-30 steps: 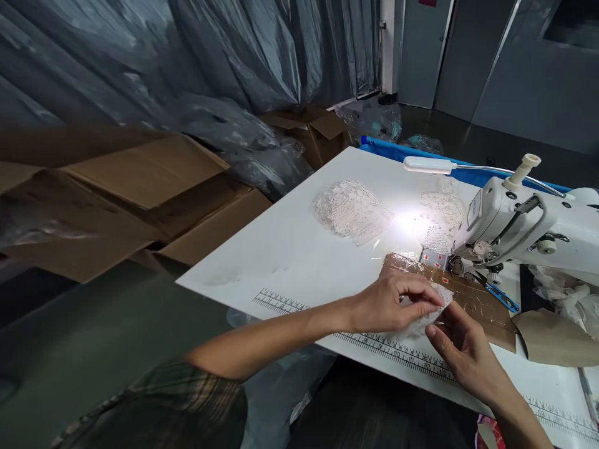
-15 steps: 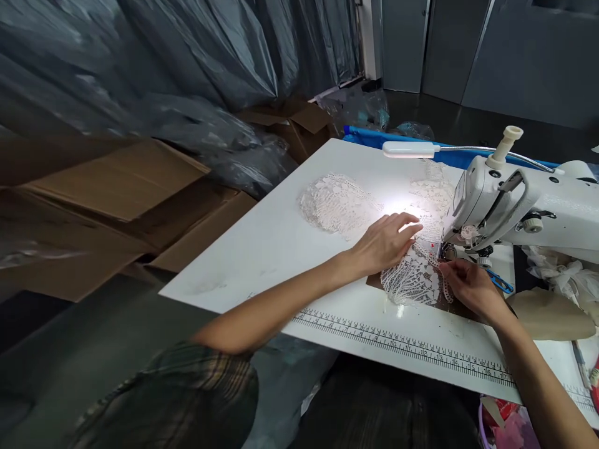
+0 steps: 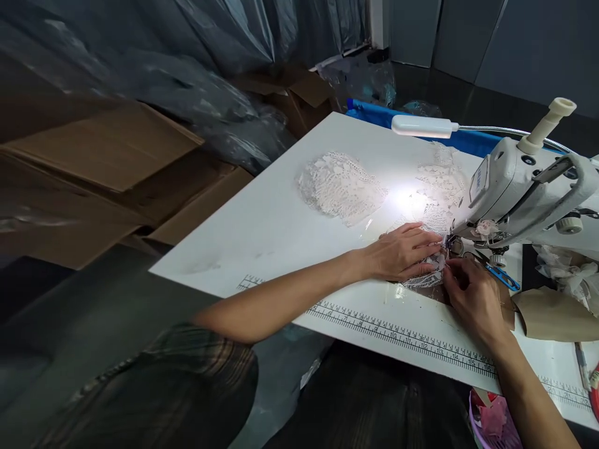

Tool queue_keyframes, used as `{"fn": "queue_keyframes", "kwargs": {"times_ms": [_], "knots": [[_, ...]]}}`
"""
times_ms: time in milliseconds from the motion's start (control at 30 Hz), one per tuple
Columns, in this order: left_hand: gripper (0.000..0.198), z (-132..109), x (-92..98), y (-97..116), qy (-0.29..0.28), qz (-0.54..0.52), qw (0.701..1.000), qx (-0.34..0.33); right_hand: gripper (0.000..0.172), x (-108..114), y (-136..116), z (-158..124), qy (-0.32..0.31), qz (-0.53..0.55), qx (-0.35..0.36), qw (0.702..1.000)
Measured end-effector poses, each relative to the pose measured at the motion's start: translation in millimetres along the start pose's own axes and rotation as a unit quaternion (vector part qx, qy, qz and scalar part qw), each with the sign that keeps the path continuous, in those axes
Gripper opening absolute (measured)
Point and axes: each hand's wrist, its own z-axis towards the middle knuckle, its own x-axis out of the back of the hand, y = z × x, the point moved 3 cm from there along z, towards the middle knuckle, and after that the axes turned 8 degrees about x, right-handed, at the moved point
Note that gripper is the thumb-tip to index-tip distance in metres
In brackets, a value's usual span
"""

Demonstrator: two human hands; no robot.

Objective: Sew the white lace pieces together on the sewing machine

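Observation:
A white lace piece (image 3: 423,279) lies on brown paper just in front of the presser foot of a white sewing machine (image 3: 528,193). My left hand (image 3: 405,252) rests flat on the lace, fingers stretched toward the needle. My right hand (image 3: 470,296) sits at the lace's right edge with fingers curled, pinching its edge near the foot. Most of the lace is hidden beneath both hands.
A stack of lace (image 3: 339,187) and a second one (image 3: 440,187) lie farther back on the white table (image 3: 281,231) under a lamp (image 3: 421,126). Blue scissors (image 3: 503,276) lie by the machine. A printed ruler (image 3: 421,343) runs along the front edge. Cardboard boxes (image 3: 107,181) stand left.
The lace went from being held near the ruler, to spread out on the brown paper, to bunched under the presser foot. Both hands moved closer to the needle.

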Motion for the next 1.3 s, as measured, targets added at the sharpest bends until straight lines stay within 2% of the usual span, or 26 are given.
{"fn": "queue_keyframes", "kwargs": {"times_ms": [67, 167, 267, 367, 467, 533, 633, 800, 933, 1100, 1300], "knots": [[0.026, 1, 1.8, 5, 0.03, 0.002, 1.0, 0.002, 0.03, -1, -3, -2, 0.006, -0.028, 0.033, 0.999], [0.022, 2, 1.2, 18, 0.047, -0.008, 0.998, -0.031, 0.029, -3, -7, -4, -0.02, -0.069, 0.061, 0.996], [0.02, 2, -4.3, 24, 0.021, -0.028, 0.999, -0.032, 0.029, -3, -10, -4, -0.05, -0.075, 0.076, 0.993], [0.018, 2, -10.3, 20, -0.033, -0.038, 0.999, 0.013, 0.027, 4, -8, 0, -0.075, 0.012, 0.1, 0.992], [0.017, 1, -11.1, 15, -0.057, -0.048, 0.997, 0.018, 0.029, 16, 2, 10, -0.125, 0.09, 0.067, 0.986], [0.02, 0, -10.1, 13, -0.062, -0.064, 0.996, 0.015, 0.03, 24, 12, 17, -0.144, 0.077, 0.012, 0.987], [0.021, -1, -8.9, 12, -0.074, -0.084, 0.993, 0.029, 0.03, 26, 20, 23, -0.137, 0.053, -0.015, 0.989], [0.021, -1, -2.3, 11, -0.052, -0.076, 0.995, 0.031, 0.034, 15, 23, 17, -0.082, 0.037, 0.055, 0.994], [0.02, 0, -0.3, 11, -0.057, -0.066, 0.996, 0.031, 0.039, 10, 20, 10, -0.107, -0.017, 0.099, 0.989], [0.019, 0, -3.1, 11, -0.037, -0.083, 0.996, 0.008, 0.041, 8, 18, 9, -0.122, -0.075, 0.141, 0.979], [0.015, 0, -11.6, 9, -0.096, -0.109, 0.989, 0.04, 0.044, 4, 19, 6, -0.111, -0.112, 0.166, 0.973]]}}
